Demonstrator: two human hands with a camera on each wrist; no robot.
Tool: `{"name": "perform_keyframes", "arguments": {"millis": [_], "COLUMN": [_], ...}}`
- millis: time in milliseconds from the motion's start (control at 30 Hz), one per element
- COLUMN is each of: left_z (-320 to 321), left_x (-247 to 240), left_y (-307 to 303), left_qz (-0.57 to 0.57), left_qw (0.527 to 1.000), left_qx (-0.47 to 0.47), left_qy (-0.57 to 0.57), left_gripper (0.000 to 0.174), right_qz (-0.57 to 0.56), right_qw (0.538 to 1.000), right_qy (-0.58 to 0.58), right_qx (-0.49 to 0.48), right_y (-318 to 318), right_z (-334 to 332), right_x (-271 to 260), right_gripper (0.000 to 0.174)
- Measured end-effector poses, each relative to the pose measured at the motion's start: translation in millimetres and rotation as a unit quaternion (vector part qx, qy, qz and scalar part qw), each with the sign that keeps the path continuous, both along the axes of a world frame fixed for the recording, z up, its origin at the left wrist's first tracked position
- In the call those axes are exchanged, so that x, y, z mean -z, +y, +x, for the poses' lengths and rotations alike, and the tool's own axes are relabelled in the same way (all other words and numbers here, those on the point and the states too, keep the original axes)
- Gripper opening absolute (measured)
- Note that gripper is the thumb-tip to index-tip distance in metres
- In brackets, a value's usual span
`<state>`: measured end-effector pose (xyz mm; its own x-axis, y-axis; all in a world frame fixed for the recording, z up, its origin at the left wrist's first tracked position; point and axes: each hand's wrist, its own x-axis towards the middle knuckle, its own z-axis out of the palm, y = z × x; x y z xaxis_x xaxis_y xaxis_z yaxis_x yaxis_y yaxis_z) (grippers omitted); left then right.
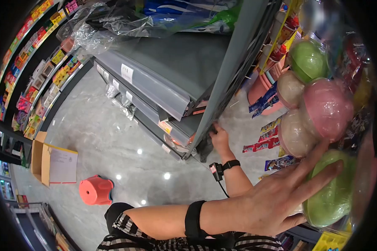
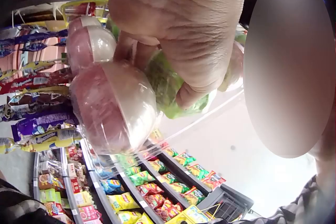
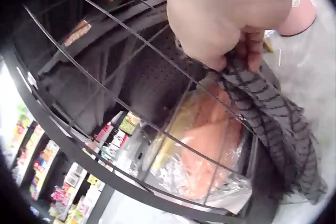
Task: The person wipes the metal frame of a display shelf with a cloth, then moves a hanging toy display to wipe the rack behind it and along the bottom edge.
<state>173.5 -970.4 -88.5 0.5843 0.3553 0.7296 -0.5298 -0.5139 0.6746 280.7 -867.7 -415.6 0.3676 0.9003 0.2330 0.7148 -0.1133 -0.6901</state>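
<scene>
My left hand [image 1: 266, 201] reaches across at the right, its fingers and thumb around a green plastic egg-shaped container [image 1: 331, 194] in clear wrap. In the left wrist view the hand [image 2: 184, 24] grips that green container [image 2: 168, 85], beside a pink-and-white one [image 2: 113, 106]. Lower down, beside the shelf end, is my right hand [image 1: 220, 142]. In the right wrist view the right hand [image 3: 226, 19] pinches a dark grey striped cloth-like bundle [image 3: 273, 113], which hangs along the outside of a black wire grid [image 3: 123, 103]. Its fingertips are partly hidden.
A grey shelf unit [image 1: 171, 62] with plastic-wrapped goods on top stands ahead. On the floor are a red stool [image 1: 95, 190] and an open cardboard box [image 1: 63, 165]. Snack shelves [image 1: 37, 75] line the left. Candy strips [image 1: 262, 145] hang beside the containers.
</scene>
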Motion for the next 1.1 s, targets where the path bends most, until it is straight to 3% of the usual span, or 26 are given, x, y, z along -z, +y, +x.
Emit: {"name": "perform_keyframes", "arguments": {"millis": [33,67,100,133,167,233,267,333,367,400,433,567,633,833,1000,1100], "left_z": [0.4,2.1,4.2,4.9,5.6,5.3,4.8,3.8,3.7,3.1,2.8,1.8,1.4,-0.9,3.7,-0.1], "left_x": [-0.2,-0.6,-0.9,0.1,2.3,3.7,3.5,2.4,2.3,2.5,2.1,2.3,0.3,-2.4,-1.2,-3.1], "left_y": [-0.8,-0.7,0.3,0.4,0.5,0.5,0.9,1.3,1.3,0.6,-0.2,-4.2,-4.6,-4.7,-7.0,-7.4], "left_qz": [-0.003,-0.002,-0.007,-0.012,-0.013,-0.014,-0.015,-0.015,-0.016,-0.017,-0.018,-0.02,-0.012,-0.014,-0.029,-0.017], "left_qw": [1.0,1.0,1.0,1.0,1.0,1.0,1.0,1.0,1.0,1.0,1.0,1.0,1.0,1.0,0.999,1.0], "left_qx": [0.0,0.0,-0.003,-0.005,-0.005,-0.001,-0.002,-0.003,-0.002,0.001,0.004,0.006,0.002,0.005,0.014,0.011], "left_qy": [-0.002,-0.003,-0.01,-0.016,-0.015,-0.003,-0.003,-0.016,-0.017,-0.012,-0.006,-0.01,0.002,0.018,-0.004,0.014], "left_gripper": [0.102,0.102,0.102,0.102,0.102,0.102,0.102,0.102,0.102,0.103,0.103,0.104,0.104,0.105,0.104,0.103], "right_qz": [0.019,0.019,-0.011,-0.041,-0.042,0.014,0.012,-0.032,-0.033,0.013,0.058,0.055,0.001,-0.137,-0.112,-0.113], "right_qw": [0.997,0.997,0.97,0.913,0.913,0.859,0.859,0.923,0.923,0.973,0.994,0.996,0.993,0.99,0.988,0.985], "right_qy": [0.072,0.072,0.242,0.405,0.406,0.507,0.507,0.381,0.38,0.232,0.077,-0.042,-0.117,0.011,0.062,0.045], "right_qx": [-0.027,-0.027,-0.012,0.005,0.005,0.069,0.068,0.042,0.043,-0.007,-0.058,-0.058,-0.032,-0.022,-0.087,-0.121], "right_y": [-5.1,-7.6,-8.7,-11.9,-16.8,-26.7,-33.0,-45.7,-47.2,-47.4,-46.2,-25.3,-20.9,-14.0,-41.1,-32.3], "right_z": [-6.0,-10.3,-15.7,-19.8,-21.3,-25.1,-27.7,-30.5,-31.5,-33.7,-34.3,-26.7,-27.3,-33.8,-49.6,-42.8], "right_x": [2.0,3.8,2.9,2.6,2.8,0.9,-1.0,-9.7,-15.9,-21.6,-26.1,-4.1,-4.3,-27.7,-28.9,-36.5], "right_gripper": [0.037,0.037,0.036,0.036,0.036,0.036,0.036,0.038,0.038,0.038,0.037,0.033,0.031,0.035,0.038,0.03]}}
